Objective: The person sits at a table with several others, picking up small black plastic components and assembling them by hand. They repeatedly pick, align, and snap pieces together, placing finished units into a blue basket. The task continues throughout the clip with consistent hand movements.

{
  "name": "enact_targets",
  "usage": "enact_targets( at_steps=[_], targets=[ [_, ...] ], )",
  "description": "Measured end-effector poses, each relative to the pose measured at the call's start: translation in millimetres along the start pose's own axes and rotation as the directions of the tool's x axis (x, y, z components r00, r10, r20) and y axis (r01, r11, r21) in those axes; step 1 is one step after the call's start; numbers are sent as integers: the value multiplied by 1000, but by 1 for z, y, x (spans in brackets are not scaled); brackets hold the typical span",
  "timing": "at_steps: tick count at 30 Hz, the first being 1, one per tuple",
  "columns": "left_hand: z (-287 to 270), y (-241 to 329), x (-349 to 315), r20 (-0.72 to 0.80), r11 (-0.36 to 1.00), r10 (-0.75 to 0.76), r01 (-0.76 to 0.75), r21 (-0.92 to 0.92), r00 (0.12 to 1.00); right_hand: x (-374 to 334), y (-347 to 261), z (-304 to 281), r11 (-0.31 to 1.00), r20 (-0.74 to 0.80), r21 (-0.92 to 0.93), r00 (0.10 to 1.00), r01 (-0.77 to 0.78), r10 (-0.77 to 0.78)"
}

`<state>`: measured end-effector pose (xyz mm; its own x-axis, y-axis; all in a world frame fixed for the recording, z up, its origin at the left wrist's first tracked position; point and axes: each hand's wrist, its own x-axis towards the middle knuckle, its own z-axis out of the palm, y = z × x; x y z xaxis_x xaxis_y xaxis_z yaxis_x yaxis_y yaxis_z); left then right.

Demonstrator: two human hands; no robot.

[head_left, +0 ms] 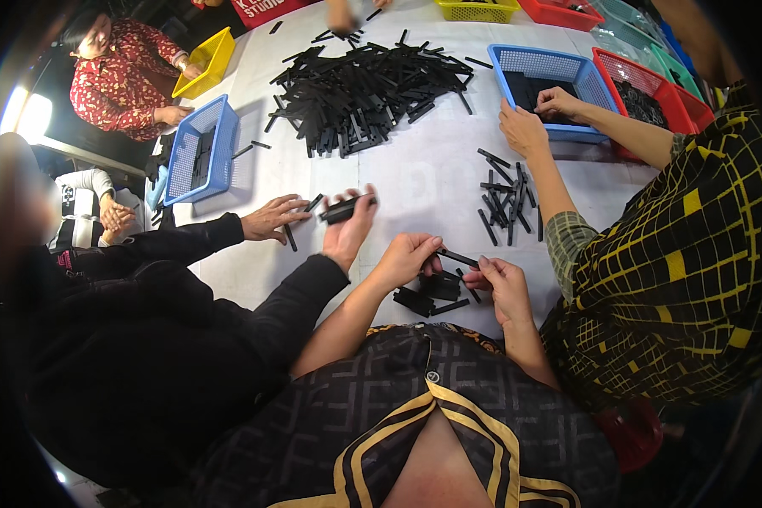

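Note:
Between my two hands is a slim black strip (459, 257), held level over the near edge of the table. My left hand (408, 259) pinches its left end, and my right hand (505, 286) has the other end between thumb and fingers. Just below them lie small stacks of black strips (438, 288) and a few loose ones, partly covered by my hands. Farther off, a small scatter of similar strips (508, 201) lies to the right. A large heap of black strips (368, 93) covers the far middle of the white table (406, 182).
At my left, a co-worker's hand (351, 224) grips a bundle of strips. The right-hand co-worker's hands (525, 127) are at a blue basket (582, 131) of strips. Another blue basket (220, 161) stands left; red baskets (643, 76) stand far right. A person in red (123, 76) is across, by a yellow basket (216, 55).

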<state>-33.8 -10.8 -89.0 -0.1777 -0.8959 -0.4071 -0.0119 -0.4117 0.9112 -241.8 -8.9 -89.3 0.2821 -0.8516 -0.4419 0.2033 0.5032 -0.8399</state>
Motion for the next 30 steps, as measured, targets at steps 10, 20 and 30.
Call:
enact_targets(
  at_steps=[10, 20, 30],
  targets=[
    [2, -6, 6, -14, 1000, 6, -6, 3, 1000, 8, 10, -10, 1000, -30, 3, 999, -31, 31],
    [-14, -20, 9, -115, 998, -20, 26, 53, 993, 25, 32, -44, 992, -347, -83, 936, -96, 61],
    [-33, -19, 16, -192, 998, -54, 61, 32, 980, 23, 29, -42, 972, -347, -224, 938, -67, -16]
  ],
)
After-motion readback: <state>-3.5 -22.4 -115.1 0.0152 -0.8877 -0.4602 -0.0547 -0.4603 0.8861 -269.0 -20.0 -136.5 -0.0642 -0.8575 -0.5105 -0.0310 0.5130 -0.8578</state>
